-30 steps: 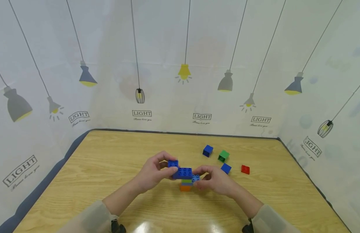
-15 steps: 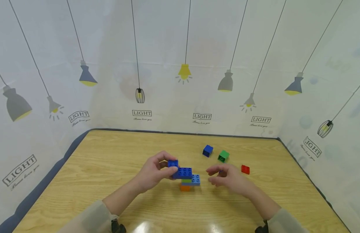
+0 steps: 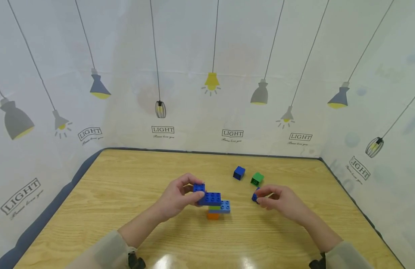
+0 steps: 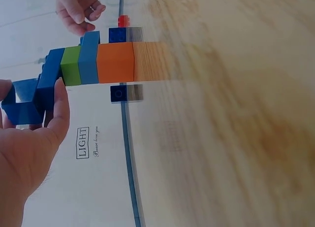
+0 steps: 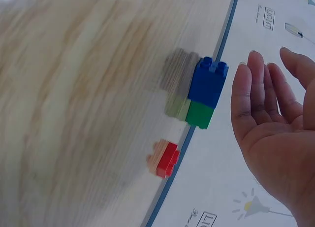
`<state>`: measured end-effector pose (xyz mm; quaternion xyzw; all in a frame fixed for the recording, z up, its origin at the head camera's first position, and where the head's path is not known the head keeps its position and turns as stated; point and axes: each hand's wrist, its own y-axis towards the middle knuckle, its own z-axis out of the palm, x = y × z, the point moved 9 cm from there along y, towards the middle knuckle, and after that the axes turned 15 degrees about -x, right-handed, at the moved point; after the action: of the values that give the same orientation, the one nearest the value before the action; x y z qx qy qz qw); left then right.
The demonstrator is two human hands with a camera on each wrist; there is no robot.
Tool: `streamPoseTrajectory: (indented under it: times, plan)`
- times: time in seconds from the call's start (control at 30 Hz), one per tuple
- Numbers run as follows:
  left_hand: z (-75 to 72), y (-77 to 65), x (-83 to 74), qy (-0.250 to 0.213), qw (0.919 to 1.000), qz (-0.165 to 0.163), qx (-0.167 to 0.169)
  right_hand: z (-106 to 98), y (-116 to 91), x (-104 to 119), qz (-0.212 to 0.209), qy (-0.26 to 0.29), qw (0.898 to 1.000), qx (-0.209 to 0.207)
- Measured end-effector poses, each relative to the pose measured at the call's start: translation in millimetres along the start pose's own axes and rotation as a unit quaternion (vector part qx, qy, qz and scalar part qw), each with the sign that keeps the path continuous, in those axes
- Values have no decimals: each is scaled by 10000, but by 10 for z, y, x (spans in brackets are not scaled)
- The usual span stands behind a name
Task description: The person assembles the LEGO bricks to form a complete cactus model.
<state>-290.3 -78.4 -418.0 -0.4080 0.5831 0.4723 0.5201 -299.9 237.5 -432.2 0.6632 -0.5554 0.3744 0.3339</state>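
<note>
My left hand grips the upper dark-blue bricks of a small stack between thumb and fingers. The stack has an orange brick at its base, then a light-blue brick jutting right, a lime-green brick, a long dark-blue brick and a smaller dark-blue brick at the upper left. My right hand holds nothing. It hovers over a loose blue brick, overlapping it in the head view; the right wrist view shows a gap between its loosely bent fingers and that brick.
Behind the stack, a dark-blue brick and a green brick lie on the wooden table. A red brick, hidden behind my right hand in the head view, lies to the right. A printed curtain borders the table.
My right hand has let go of the light-blue brick's end and moved right to the loose blue brick, which now looks turned, its studs facing left. My left hand stays put.
</note>
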Motion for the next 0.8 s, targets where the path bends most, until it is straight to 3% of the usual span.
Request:
streamPoseTrajectory:
  times: [0.47, 0.8]
  plan:
    - [0, -7, 9, 5, 9999, -156, -21, -462, 52, -255, 171, -359, 9977, -543]
    - [-1, 11, 4, 55, 9999, -90, 23, -678, 102, -423, 244, -729, 9944, -727]
